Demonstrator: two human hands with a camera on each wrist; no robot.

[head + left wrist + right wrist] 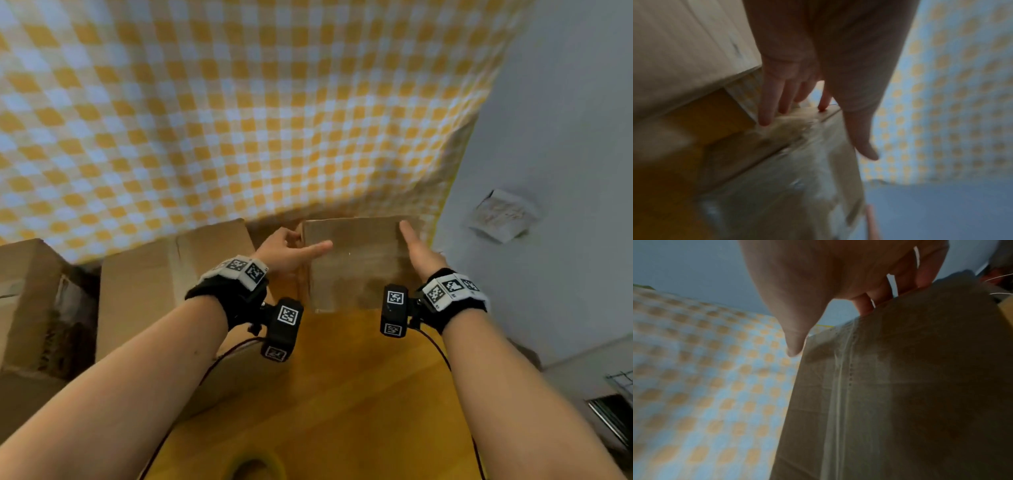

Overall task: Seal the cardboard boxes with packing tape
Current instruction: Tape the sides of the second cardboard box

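A small cardboard box (356, 263) stands on the wooden table (342, 394) in front of me, with shiny clear tape (838, 402) running over its faces. My left hand (301, 245) is at its left side: the thumb lies across the top and the straight fingers (766, 110) touch the far left edge. At the box's right side is my right hand (414, 246), held flat, with its fingers (865, 305) behind the edge. A roll of packing tape (253, 466) lies at the near edge of the table, partly cut off by the frame.
Two larger cardboard boxes (171, 284) (30, 301) stand to the left, close beside the small one. A yellow-and-white checked cloth (239, 120) hangs behind. A grey wall (548, 137) is on the right. Bare tabletop lies between my forearms.
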